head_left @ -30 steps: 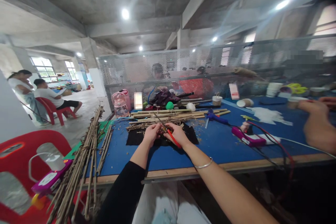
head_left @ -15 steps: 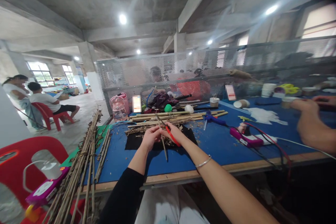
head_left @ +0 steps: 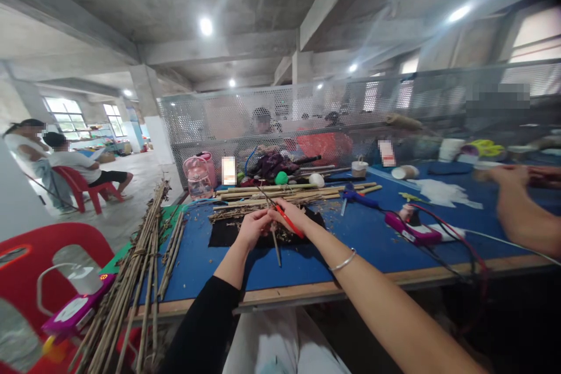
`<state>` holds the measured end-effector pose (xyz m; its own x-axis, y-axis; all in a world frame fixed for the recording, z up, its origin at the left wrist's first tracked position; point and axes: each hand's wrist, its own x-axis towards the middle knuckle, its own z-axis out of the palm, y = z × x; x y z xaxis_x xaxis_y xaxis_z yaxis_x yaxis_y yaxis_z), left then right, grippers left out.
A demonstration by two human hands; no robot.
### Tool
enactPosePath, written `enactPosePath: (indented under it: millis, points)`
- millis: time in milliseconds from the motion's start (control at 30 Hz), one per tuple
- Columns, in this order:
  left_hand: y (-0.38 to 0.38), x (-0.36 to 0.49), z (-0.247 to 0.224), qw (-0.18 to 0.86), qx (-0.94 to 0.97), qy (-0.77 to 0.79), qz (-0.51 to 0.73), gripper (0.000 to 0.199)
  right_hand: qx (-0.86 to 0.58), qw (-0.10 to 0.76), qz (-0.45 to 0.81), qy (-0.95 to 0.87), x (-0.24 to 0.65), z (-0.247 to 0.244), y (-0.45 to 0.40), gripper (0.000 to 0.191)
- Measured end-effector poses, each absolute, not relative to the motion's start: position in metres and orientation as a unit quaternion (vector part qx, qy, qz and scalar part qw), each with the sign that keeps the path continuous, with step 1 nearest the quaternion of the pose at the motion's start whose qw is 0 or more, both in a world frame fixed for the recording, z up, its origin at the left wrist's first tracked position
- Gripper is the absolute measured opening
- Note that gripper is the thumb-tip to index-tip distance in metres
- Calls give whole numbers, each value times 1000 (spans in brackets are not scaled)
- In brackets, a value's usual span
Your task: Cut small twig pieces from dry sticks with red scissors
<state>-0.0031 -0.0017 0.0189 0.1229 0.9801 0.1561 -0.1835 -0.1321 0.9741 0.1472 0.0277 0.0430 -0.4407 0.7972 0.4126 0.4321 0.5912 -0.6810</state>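
with the left hand [head_left: 252, 230] pinching the thin grey-brown woody stick [head_left: 277, 251] above the flat black cloth [head_left: 222, 237] and the right hand [head_left: 293, 215] gripping red-handled metal scissors [head_left: 288, 221], best keep any cut clear of that pinch.

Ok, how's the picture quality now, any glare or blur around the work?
Head view: streaky glare off the ceiling lights, a dark top-right corner; mesh screen hazy, a co-worker's arm at far right soft; red-handled scissors distinct by colour, fine detail at the blades hard to read.
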Motion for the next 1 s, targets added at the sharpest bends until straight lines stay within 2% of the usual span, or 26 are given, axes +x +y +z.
enactPosePath:
  millis: [233,733,1000]
  points:
    - [0,-2,17,548,531,380,523,35,-389,372,208,-817,149,34,24,35]
    - [5,-4,11,543,491,468,494,19,-466,301,124,-823,142,23,40,44]
    - [5,-4,12,543,507,447,498,31,-509,221,147,-819,146,29,42,55]
